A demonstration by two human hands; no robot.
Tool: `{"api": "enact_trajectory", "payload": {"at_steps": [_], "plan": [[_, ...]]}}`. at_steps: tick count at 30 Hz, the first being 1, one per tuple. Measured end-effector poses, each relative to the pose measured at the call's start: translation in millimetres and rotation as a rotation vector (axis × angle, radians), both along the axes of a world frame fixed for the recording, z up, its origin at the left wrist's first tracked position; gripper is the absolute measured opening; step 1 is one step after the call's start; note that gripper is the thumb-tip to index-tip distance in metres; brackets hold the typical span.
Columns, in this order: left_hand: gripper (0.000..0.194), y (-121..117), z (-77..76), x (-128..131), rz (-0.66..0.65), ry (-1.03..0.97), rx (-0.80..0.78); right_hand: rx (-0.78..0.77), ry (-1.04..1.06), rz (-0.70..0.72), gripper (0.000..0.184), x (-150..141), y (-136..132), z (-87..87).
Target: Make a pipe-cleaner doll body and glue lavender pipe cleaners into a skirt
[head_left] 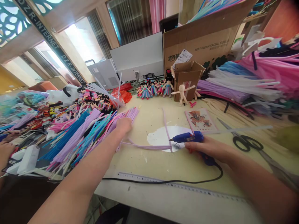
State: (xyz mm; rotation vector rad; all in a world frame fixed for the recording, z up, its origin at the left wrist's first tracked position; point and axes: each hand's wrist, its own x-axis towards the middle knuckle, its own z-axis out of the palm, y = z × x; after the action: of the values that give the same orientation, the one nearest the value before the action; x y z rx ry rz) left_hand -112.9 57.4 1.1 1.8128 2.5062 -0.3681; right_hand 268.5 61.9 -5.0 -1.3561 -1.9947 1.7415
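My right hand (198,146) is wrapped around a blue hot glue gun (187,137), its nozzle pointing left over a white oval sheet (158,135). Near the nozzle, lilac pipe cleaners cross: one strip (166,124) runs upright, and others (147,147) lie sideways, meeting it at the sheet's lower part. My left hand (124,126) is curled at the far end of a pile of coloured pipe cleaners (93,133). Its fingertips are hidden, so what it grips cannot be made out. A black cord (163,181) trails from the glue gun.
Scissors (247,143) and a picture card (201,120) lie to the right. Behind are small dolls (151,88), a bare figure (182,93) and cardboard boxes (205,46). A ruler (187,186) lies near the front edge. Another person's hand (6,152) shows at far left.
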Motion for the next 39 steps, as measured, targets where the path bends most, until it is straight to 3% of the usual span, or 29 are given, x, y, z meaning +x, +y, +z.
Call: {"api": "enact_trajectory", "payload": {"at_steps": [7, 15, 18, 22, 26, 28, 31, 35, 39], "plan": [[0.02, -9, 2.9, -19, -0.006, -0.06, 0.2, -0.018, 0.027, 0.007, 0.041, 0, -1, 4.1], [0.025, -26, 6.5, -39, -0.031, -0.138, 0.518, -0.025, 0.064, -0.009, 0.039, -1, -4, 8.2], [0.031, -30, 17.6, -53, -0.026, -0.126, 0.662, -0.023, 0.041, -0.014, 0.039, -1, -4, 9.3], [0.037, -30, 44.0, -70, 0.033, -0.092, 0.89, -0.013, 0.018, -0.015, 0.038, -1, -4, 8.0], [0.033, -30, 67.1, -58, 0.06, -0.141, 0.955, -0.02, 0.021, -0.013, 0.038, -1, -4, 6.5], [0.029, -31, 70.8, -36, 0.002, -0.198, 0.938, -0.023, 0.025, -0.02, 0.037, -1, -4, 6.4], [0.023, -35, 62.9, 7, -0.169, -0.194, 0.774, -0.024, 0.035, -0.033, 0.037, -1, -3, 5.4], [0.018, -38, 34.2, 52, -0.378, -0.165, 0.439, -0.019, 0.037, -0.028, 0.038, 1, -1, 2.5], [0.018, -37, 8.5, 69, -0.405, -0.182, 0.158, -0.021, 0.037, -0.015, 0.036, 1, -1, 4.1]]}}
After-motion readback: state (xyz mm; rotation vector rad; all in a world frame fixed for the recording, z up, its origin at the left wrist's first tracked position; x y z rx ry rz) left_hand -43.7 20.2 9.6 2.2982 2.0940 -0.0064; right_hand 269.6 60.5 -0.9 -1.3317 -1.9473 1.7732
